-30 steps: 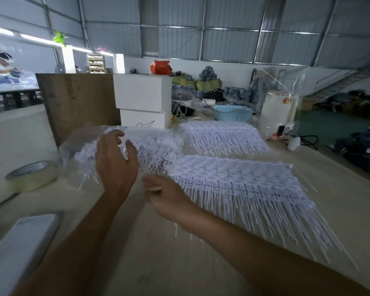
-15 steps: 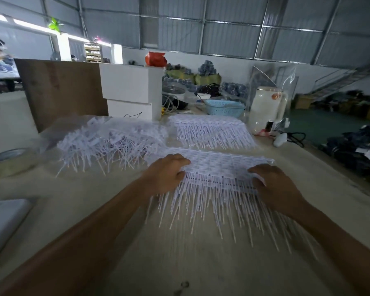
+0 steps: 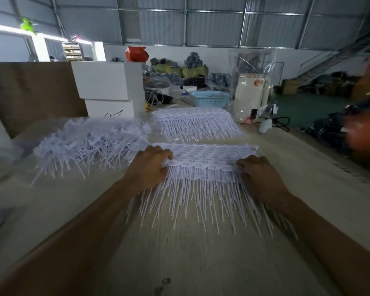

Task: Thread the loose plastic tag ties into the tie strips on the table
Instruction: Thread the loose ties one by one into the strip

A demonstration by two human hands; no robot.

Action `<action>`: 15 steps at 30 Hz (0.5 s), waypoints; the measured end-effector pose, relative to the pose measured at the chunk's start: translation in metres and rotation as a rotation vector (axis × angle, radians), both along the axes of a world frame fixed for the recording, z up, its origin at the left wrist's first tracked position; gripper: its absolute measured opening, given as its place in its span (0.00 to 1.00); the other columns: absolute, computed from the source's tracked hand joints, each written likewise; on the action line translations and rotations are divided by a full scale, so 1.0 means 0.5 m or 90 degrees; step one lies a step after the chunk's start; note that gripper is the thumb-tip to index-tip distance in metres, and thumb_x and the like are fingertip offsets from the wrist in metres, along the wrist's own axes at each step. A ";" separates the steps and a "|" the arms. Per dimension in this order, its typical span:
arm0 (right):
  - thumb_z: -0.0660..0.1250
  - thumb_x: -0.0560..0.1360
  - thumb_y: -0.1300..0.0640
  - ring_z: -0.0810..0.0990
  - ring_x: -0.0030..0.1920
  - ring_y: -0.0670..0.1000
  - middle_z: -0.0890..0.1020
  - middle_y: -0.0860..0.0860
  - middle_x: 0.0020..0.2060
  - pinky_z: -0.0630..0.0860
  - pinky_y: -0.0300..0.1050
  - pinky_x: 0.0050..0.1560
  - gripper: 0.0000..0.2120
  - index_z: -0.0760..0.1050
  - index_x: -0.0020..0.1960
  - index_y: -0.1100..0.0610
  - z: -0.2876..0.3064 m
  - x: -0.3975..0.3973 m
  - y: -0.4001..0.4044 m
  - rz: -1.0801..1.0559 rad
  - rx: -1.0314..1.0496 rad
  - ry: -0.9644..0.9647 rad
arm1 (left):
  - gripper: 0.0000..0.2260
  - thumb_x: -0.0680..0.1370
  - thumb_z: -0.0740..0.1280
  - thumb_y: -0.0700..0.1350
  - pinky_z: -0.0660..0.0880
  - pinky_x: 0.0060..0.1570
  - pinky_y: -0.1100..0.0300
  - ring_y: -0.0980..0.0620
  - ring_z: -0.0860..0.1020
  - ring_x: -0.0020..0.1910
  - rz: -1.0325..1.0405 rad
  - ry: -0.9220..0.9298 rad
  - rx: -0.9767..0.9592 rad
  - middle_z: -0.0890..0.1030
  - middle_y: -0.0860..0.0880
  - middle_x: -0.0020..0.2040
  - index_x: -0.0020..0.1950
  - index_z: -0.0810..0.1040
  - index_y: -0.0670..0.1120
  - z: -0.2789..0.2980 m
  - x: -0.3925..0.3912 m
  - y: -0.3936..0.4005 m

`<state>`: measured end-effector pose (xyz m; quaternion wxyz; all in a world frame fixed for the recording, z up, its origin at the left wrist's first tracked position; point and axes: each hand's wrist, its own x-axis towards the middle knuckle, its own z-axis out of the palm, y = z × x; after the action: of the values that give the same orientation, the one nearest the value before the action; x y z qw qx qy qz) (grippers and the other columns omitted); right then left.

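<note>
At centre frame both hands pressed curled fingers on the near tie strip (image 3: 209,159), left hand (image 3: 151,167) and right hand (image 3: 257,175) at its ends; neither apparently held a tie. Left of them, nearer the left hand, lay the loose ties (image 3: 90,144).

A factory or warehouse workshop is indicated: corrugated metal walls (image 3: 211,28) are seen overhead, a metal staircase (image 3: 329,60) at right, and bulk goods stacked along the back. A long worktable (image 3: 179,253) is covered with tie strips (image 3: 209,154); blurred dark piles, possibly garments (image 3: 333,129), lie on the floor.
</note>
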<state>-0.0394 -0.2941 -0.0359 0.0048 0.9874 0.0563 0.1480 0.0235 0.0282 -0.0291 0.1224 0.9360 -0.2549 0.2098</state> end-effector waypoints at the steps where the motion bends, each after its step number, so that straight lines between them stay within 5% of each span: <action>1: 0.59 0.81 0.57 0.72 0.66 0.56 0.75 0.50 0.67 0.70 0.51 0.63 0.19 0.71 0.71 0.52 0.001 0.001 -0.001 -0.003 -0.004 -0.004 | 0.13 0.76 0.68 0.44 0.69 0.58 0.48 0.45 0.72 0.60 0.010 -0.019 -0.003 0.78 0.48 0.56 0.60 0.76 0.51 0.002 0.000 -0.003; 9: 0.68 0.76 0.67 0.77 0.54 0.64 0.81 0.60 0.56 0.73 0.55 0.57 0.13 0.80 0.60 0.61 0.025 -0.020 -0.007 0.022 0.162 -0.170 | 0.12 0.76 0.68 0.45 0.72 0.54 0.50 0.43 0.77 0.53 0.003 -0.104 -0.024 0.77 0.48 0.53 0.59 0.79 0.50 0.031 -0.013 -0.012; 15: 0.70 0.77 0.63 0.82 0.52 0.50 0.83 0.49 0.55 0.69 0.28 0.51 0.10 0.82 0.58 0.55 0.070 -0.060 -0.014 0.112 0.380 -0.160 | 0.07 0.76 0.70 0.44 0.79 0.44 0.53 0.55 0.78 0.42 -0.045 -0.037 -0.262 0.79 0.55 0.46 0.51 0.79 0.55 0.089 -0.043 0.004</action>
<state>-0.0692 -0.3010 -0.0009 -0.2905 0.9105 0.0945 0.2787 0.0018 0.0303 0.0153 0.3111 0.8751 -0.2430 0.2801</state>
